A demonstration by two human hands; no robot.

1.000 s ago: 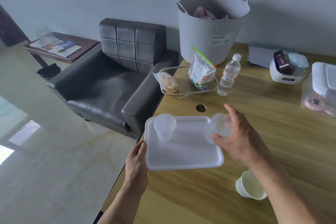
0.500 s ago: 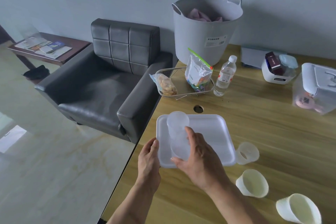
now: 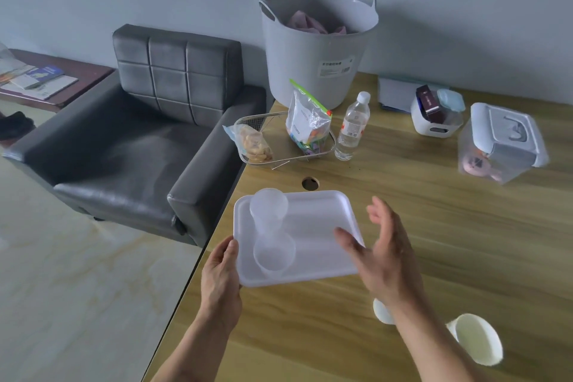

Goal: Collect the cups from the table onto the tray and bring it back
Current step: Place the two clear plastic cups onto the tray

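Note:
A white tray (image 3: 316, 226) lies on the wooden table near its left edge. Two clear plastic cups stand on its left side: one at the far corner (image 3: 268, 208), another (image 3: 274, 254) close in front of it. My left hand (image 3: 220, 273) grips the tray's near left corner. Over the tray's right edge hovers my right hand (image 3: 379, 253), fingers spread and holding nothing. Two cream cups rest on the table near me: one (image 3: 382, 311) mostly hidden behind my right forearm, the other (image 3: 476, 339) at the lower right.
Beyond the tray are a cable hole (image 3: 310, 183), a wire basket (image 3: 263, 121) with snack bags, a water bottle (image 3: 353, 127), a grey tub (image 3: 319, 46) and storage boxes (image 3: 502, 143). A dark armchair (image 3: 139, 139) stands left of the table.
My right hand set the second clear cup on the tray in front of the first, let go and drew back to the right. My left hand kept hold of the tray.

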